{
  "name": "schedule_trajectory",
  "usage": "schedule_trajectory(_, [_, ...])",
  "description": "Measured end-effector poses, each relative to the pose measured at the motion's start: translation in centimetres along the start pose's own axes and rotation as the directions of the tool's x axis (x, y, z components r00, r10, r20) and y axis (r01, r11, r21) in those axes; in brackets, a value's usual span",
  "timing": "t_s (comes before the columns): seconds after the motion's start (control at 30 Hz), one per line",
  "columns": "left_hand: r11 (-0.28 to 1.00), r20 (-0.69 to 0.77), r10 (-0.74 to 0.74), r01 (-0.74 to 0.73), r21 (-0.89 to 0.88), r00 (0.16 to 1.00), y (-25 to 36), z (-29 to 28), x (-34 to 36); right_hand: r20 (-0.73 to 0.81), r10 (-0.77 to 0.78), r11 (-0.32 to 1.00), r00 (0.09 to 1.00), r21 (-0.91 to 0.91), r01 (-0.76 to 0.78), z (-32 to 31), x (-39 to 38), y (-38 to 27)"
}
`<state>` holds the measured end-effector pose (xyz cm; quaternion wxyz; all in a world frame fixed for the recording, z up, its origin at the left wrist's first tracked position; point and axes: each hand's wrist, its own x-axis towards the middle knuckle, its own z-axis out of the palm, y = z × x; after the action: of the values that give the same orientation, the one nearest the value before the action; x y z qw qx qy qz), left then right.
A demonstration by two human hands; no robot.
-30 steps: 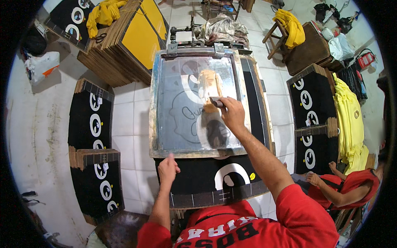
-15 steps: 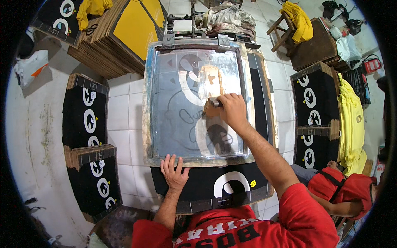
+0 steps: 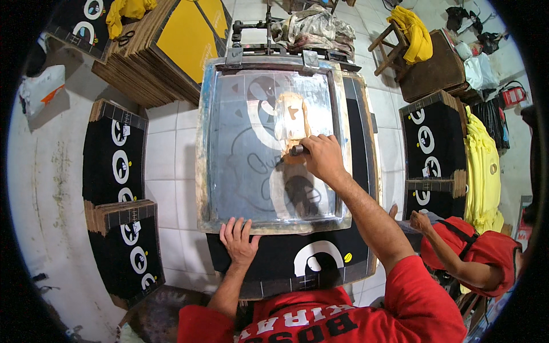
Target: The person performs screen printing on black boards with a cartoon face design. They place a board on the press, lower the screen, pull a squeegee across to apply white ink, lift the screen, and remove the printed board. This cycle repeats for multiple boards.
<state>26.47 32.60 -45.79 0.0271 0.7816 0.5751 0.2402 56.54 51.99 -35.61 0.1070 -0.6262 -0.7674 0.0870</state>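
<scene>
Along the left wall side, two stacks of boards point(image 3: 119, 157) carry black cloth printed with white ovals. Next to them, farther off, a taller stack of boards point(image 3: 189, 43) shows yellow cloth on top, with black scissors point(image 3: 124, 38) at its left edge. In the middle lies the screen-printing frame point(image 3: 271, 228), two metal clamps at its far rail. The left hand point(image 3: 239, 243) holds nothing: its fingers are extended and slightly spread, fingertips resting on the frame's near rail, over black printed fabric point(image 3: 266, 251) that extends beyond the frame. Right of centre on the grey mesh point(image 3: 229, 120), tan-orange ink point(image 3: 294, 123) forms a thick patch. At its near end is a squeegee point(image 3: 296, 150), only its dark end showing; the right hand point(image 3: 323, 158) is closed firmly around it. Farther right stand more black-topped board stacks point(image 3: 424, 140), bright yellow cloth point(image 3: 483, 171) and a co-worker in red point(image 3: 494, 257).
</scene>
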Motion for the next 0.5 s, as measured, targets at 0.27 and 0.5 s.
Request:
schedule_trajectory(0.27, [0.996, 0.067, -0.025, 0.03, -0.084, 0.997, 0.1, -1.0, 0.9, -0.012, -0.024, 1.0, 1.0, -0.011, 0.024, 0.2, -0.6, 0.5])
schedule_trajectory(0.5, [1.0, -0.016, 0.017, -0.016, 0.021, 1.0, 0.3, 0.7, 0.1, 0.01, -0.031, 0.999, 0.999, -0.015, 0.032, 0.6, -0.9, 0.4])
